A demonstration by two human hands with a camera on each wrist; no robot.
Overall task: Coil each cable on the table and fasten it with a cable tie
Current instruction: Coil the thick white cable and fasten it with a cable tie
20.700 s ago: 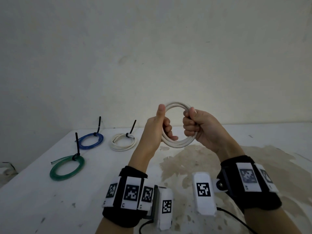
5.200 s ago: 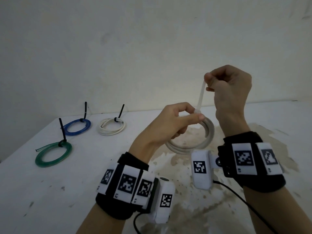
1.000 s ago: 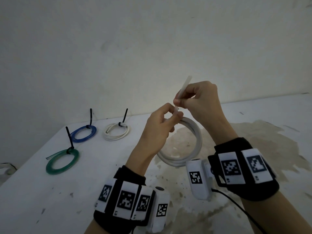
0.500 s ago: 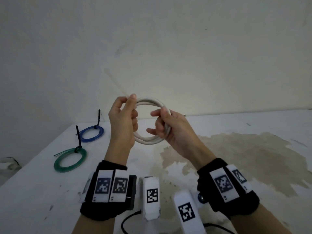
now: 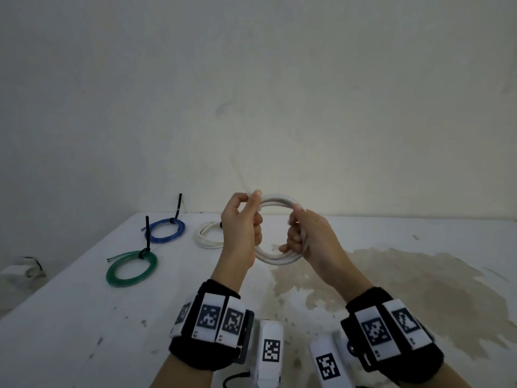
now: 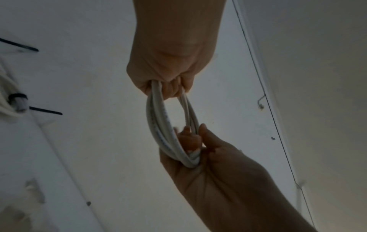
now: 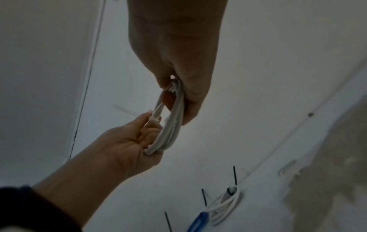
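I hold a white cable coil (image 5: 277,198) upright in the air above the white table (image 5: 84,317). My left hand (image 5: 251,214) grips the coil's left side, thumb and forefinger pinched near the top. My right hand (image 5: 296,233) grips its right side with curled fingers. A white cable tie (image 7: 154,120) is wrapped round the strands beside the left thumb, and its tail (image 7: 124,109) sticks out away from the coil. In the left wrist view the coil (image 6: 157,124) hangs between the left hand (image 6: 170,81) and the right hand (image 6: 198,141).
Three tied coils lie at the table's far left: a green one (image 5: 131,268), a blue one (image 5: 165,231) and a white one (image 5: 208,236), partly hidden by my left hand. Black tie tails stand up from them. A brown stain (image 5: 391,289) covers the right of the table. A wall stands close behind.
A second ago my right hand pinched the tie's tail above the low coil. It has let go and now grips the coil's right side, with the coil raised upright.
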